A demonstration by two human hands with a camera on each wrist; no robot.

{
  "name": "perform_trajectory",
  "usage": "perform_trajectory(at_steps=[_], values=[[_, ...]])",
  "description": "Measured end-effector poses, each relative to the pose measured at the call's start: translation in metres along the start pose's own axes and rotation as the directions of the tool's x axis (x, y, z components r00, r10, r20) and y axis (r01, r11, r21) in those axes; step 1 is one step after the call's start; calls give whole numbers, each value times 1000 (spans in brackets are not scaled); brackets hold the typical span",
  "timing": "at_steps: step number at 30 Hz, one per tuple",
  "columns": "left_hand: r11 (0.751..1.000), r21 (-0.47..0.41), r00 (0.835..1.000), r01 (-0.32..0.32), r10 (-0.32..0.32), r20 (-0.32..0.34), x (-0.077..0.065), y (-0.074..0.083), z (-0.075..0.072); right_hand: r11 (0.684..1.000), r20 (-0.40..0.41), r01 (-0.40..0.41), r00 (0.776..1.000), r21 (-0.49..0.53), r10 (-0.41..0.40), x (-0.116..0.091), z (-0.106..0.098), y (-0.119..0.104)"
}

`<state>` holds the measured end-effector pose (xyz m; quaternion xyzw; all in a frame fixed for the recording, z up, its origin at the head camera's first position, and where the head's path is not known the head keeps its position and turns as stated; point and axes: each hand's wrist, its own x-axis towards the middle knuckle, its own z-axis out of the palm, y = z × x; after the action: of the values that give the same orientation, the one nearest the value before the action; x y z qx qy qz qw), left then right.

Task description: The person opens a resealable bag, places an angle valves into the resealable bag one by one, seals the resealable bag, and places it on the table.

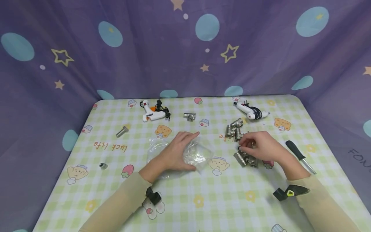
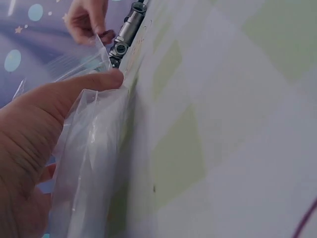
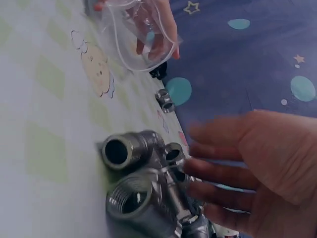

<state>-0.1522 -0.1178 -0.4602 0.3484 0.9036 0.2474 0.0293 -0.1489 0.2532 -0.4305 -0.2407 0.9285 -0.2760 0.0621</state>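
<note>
Transparent plastic makes up the crumpled clear bag [image 1: 156, 151] lying on the green-and-white checked tablecloth [image 1: 226, 199], its mouth turned to the right. The left hand [image 1: 176, 154] is at that mouth, thumb and fingers stretched wide apart against the film. From above, the bag is mostly glare and creases; the right wrist view shows its mouth gaping in a rounded loop, and the left wrist view shows the thumb lying along the film.

Right of the bag, the right hand [image 1: 262, 145] reaches over a heap of silvery, threaded metal pipe fittings [image 1: 238, 133], palm inward. Its fingers are loosely bent in the head view; the right wrist view shows them extended, with gaps between. I cannot tell whether they touch a fitting. Only that view shows the threads inside the fittings' ends.

Behind the bag are a single silvery T-shaped fitting [image 1: 190, 116] and, farther left, a white glue gun with a black cord [image 1: 154, 115]. Left of the bag lies a grey metal bolt [image 1: 122, 131].
</note>
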Motion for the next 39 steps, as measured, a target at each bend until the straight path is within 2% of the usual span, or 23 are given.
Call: perform_trajectory(at_steps=[3,6,14,17,22,27,35,39], values=[[1000,-11,1000,13,-13,3,0,-1,-1,998,72,62,995,-7,-62,-6,1,0],[1000,-7,1000,15,-15,3,1,-1,-1,994,95,94,992,-51,-89,-10,5,-1],[1000,-2,1000,12,-12,7,0,-2,-2,973,25,101,995,-209,-98,-8,21,-15],[1000,0,1000,9,-9,-1,0,-3,-2,967,-1,92,995,-239,-95,-7,25,-21],[1000,2,1000,14,-14,-27,-2,-6,-4,973,-26,56,998,-223,-64,-2,32,-26],[1000,22,1000,15,-15,-26,-6,-11,-8,980,-78,31,996,-194,-47,8,32,-32],[1000,28,1000,5,-4,-22,-12,-18,-12,994,-172,73,981,-80,-86,26,34,-45],[1000,12,1000,6,-5,-22,-14,-20,-14,994,-202,110,974,24,-103,38,39,-54]])
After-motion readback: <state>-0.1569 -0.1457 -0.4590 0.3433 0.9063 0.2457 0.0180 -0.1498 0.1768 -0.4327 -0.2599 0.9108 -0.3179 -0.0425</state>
